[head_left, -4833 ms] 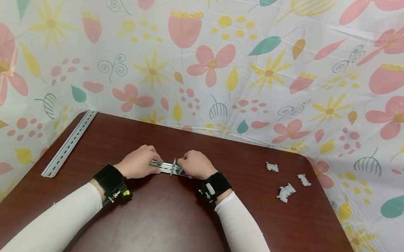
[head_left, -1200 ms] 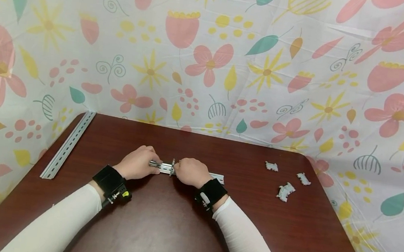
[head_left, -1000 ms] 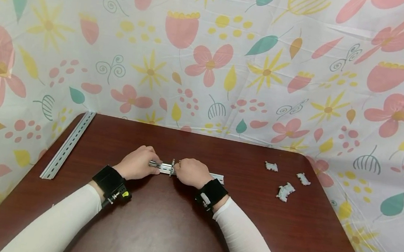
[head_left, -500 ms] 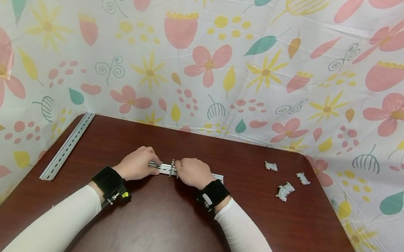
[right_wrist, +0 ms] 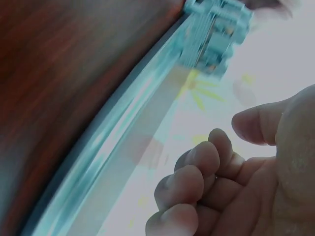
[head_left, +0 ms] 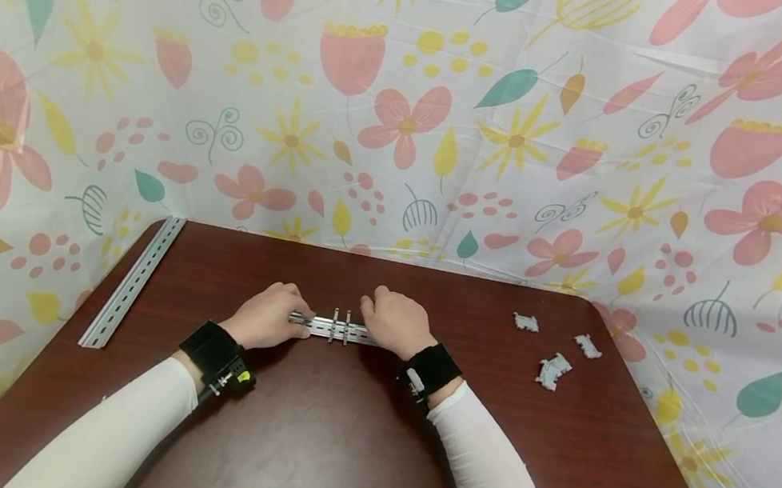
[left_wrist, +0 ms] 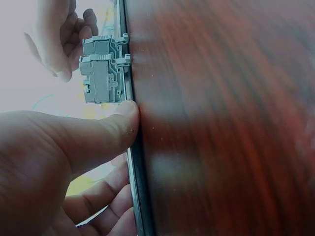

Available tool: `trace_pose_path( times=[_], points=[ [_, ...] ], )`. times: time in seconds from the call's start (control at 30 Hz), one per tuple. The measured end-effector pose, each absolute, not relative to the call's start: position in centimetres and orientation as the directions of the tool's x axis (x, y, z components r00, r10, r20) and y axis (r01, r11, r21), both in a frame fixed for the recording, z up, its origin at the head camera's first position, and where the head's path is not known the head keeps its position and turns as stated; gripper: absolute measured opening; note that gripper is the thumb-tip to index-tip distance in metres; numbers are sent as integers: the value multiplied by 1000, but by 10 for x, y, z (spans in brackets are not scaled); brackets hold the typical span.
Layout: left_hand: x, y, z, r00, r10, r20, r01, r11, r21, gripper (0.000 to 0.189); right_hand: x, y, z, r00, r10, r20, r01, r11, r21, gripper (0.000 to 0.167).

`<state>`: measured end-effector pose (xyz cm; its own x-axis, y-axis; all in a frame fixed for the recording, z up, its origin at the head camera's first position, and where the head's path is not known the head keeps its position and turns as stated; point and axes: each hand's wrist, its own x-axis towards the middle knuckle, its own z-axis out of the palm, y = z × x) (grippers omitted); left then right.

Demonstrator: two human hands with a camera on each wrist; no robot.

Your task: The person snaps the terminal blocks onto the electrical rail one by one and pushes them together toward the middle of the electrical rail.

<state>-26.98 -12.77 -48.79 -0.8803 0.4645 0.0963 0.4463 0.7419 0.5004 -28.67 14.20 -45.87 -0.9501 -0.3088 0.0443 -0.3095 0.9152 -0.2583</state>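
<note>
A slotted metal DIN rail (head_left: 361, 333) lies crosswise in the middle of the table, with two grey terminal blocks standing on it side by side, a small gap between them. In the left wrist view the nearer terminal block (left_wrist: 101, 81) partly covers the farther terminal block (left_wrist: 96, 45). My left hand (head_left: 269, 316) pinches the rail's left end, thumb on the near edge and fingers beneath and behind. To the right of the blocks is my right hand (head_left: 396, 323), holding nothing; its fingers (right_wrist: 189, 182) are loosely bent, apart from the blocks, and it hides the rail's right part.
A longer slotted rail (head_left: 133, 283) lies along the table's left edge. Loose grey terminal blocks lie at the right: one at the back (head_left: 525, 322), one near the right edge (head_left: 588, 347), and a larger grey piece (head_left: 553, 371) nearer me. A flowered cloth (head_left: 405, 117) hangs behind.
My right hand has let go of the second terminal block and moved right and slightly back, uncovering that block on the rail. My left hand keeps its hold on the rail's left end.
</note>
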Motion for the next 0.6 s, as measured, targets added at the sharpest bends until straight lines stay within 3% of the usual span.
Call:
trace_pose_path(
  times=[0.6],
  points=[
    [-269, -128, -488, -879, 467, 95, 447, 739, 504, 24, -308, 217, -461, -978, -123, 166, -153, 971, -181, 40]
  ],
)
